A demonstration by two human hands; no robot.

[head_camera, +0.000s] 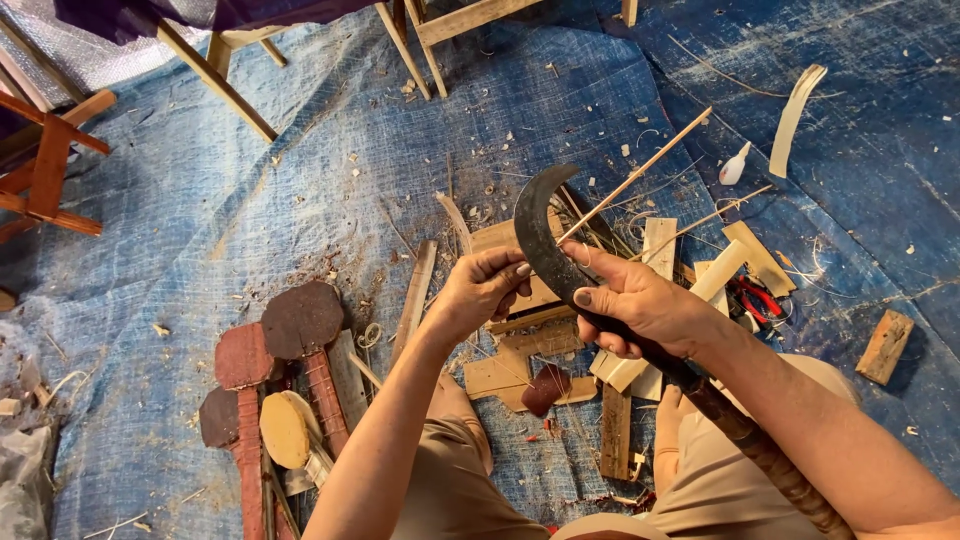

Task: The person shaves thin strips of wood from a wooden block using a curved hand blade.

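Head view, blue tarp (250, 200) floor, wood scraps (520, 370), shavings, chair legs (215, 80)

Head view, looking down (close, perhaps).

Curved dark blade (540, 235) upright, thin stick (640, 173) — slanting across it
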